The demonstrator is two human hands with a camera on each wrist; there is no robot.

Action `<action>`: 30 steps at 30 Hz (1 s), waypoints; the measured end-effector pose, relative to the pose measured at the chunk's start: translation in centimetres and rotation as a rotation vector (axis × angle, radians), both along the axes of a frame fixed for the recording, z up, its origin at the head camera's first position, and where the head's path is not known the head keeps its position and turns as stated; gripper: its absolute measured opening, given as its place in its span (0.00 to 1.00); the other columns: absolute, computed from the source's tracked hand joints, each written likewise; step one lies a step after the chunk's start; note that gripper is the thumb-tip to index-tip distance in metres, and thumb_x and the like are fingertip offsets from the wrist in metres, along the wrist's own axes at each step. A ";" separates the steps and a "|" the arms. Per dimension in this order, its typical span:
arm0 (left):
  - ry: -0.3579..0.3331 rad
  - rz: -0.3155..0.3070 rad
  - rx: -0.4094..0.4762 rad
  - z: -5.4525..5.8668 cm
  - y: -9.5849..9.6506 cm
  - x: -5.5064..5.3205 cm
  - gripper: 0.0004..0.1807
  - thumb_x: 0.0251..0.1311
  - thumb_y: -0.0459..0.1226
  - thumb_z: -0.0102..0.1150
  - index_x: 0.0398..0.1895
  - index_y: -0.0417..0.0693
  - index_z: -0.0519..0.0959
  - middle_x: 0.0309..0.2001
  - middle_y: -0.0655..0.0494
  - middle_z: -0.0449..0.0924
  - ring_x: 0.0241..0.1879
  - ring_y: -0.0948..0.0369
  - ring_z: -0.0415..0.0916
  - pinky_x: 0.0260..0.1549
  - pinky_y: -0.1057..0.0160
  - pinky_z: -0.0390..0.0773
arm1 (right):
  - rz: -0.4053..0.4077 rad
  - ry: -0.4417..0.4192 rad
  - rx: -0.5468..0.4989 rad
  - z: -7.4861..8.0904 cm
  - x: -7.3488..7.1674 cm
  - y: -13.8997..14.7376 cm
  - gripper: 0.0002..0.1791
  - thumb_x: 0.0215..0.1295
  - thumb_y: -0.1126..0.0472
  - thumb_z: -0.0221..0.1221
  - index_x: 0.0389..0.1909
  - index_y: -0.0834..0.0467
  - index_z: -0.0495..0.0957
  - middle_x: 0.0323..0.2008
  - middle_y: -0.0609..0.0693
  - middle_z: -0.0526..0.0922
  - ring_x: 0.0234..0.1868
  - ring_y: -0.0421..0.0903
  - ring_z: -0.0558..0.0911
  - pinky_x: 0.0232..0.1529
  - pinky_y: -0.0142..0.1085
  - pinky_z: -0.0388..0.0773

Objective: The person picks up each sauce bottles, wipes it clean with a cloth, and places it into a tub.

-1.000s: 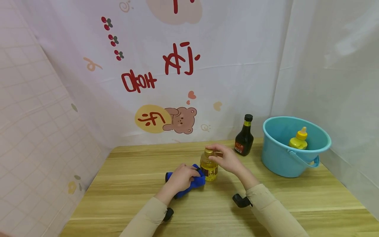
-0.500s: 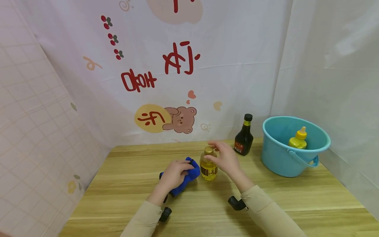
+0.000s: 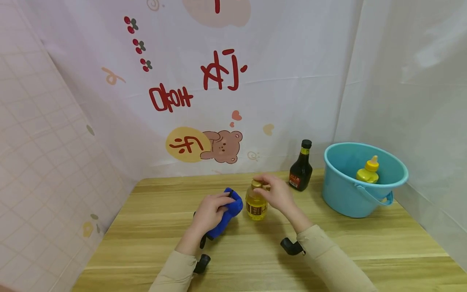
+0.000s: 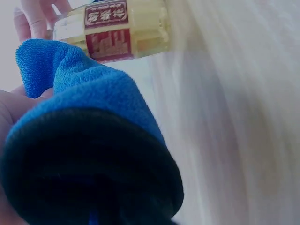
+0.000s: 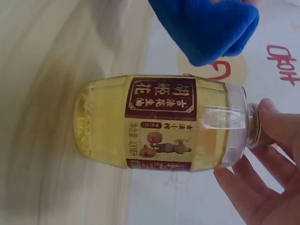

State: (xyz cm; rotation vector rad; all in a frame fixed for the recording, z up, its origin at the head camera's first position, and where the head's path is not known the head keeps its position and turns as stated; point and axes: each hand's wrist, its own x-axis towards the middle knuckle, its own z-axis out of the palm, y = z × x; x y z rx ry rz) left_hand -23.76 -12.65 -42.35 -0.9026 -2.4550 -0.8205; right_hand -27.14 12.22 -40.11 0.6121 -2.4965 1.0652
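Oil bottle: transparent faceted bottle of yellow oil with a dark-red label, upright on the pale wood-grain table, between the hands.
Right hand: the hand reaches in from 4 o'clock; narrow grip, thumb and fingers about the bottle's round gold cap.
Left hand: the hand lies at 9 o'clock of the bottle, holding a bunched cloth between thumb and fingers.
Cloth: blue terry cloth with dark edging, just beside the bottle at about 8 o'clock; narrow gap between them in the head view.
Dark bottle: dark glass bottle with black cap and red label, upright, at 2 o'clock of the oil.
Bucket: light-blue plastic bucket, 3 o'clock of the dark bottle; its handle hangs down in front.
In bucket: yellow squeeze bottle with pointed tip; lower part hidden.
Backdrop: white printed sheet; brown bear print at 11 o'clock of the oil.
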 end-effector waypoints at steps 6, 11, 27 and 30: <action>0.001 -0.004 0.035 1.0 0.1 -0.1 0.17 0.55 0.21 0.64 0.45 0.46 0.87 0.54 0.45 0.82 0.55 0.47 0.78 0.54 0.44 0.75 | 0.162 -0.080 -0.045 0.0 -1.0 0.7 0.17 0.64 0.68 0.65 0.54 0.62 0.81 0.49 0.55 0.84 0.49 0.53 0.82 0.47 0.44 0.82; 0.038 -0.007 0.039 1.6 0.1 -0.4 0.18 0.55 0.21 0.64 0.45 0.48 0.88 0.54 0.46 0.82 0.53 0.46 0.78 0.52 0.45 0.77 | 0.295 -0.116 -0.058 -0.3 -2.0 1.2 0.18 0.66 0.70 0.61 0.57 0.65 0.78 0.54 0.58 0.81 0.53 0.57 0.80 0.52 0.47 0.80; 0.135 -0.072 -0.025 4.9 2.2 -0.9 0.16 0.59 0.24 0.64 0.46 0.49 0.88 0.56 0.48 0.81 0.57 0.48 0.76 0.54 0.48 0.75 | 0.359 -0.126 -0.081 -1.3 -2.6 1.9 0.23 0.68 0.68 0.61 0.63 0.58 0.76 0.59 0.56 0.78 0.59 0.56 0.76 0.56 0.52 0.76; 0.135 -0.075 -0.059 4.8 2.5 -1.1 0.16 0.59 0.25 0.64 0.47 0.51 0.87 0.56 0.49 0.81 0.55 0.48 0.77 0.50 0.50 0.77 | 0.330 -0.125 -0.077 -1.6 -2.4 2.0 0.25 0.67 0.66 0.62 0.65 0.57 0.75 0.60 0.56 0.77 0.58 0.58 0.77 0.55 0.54 0.76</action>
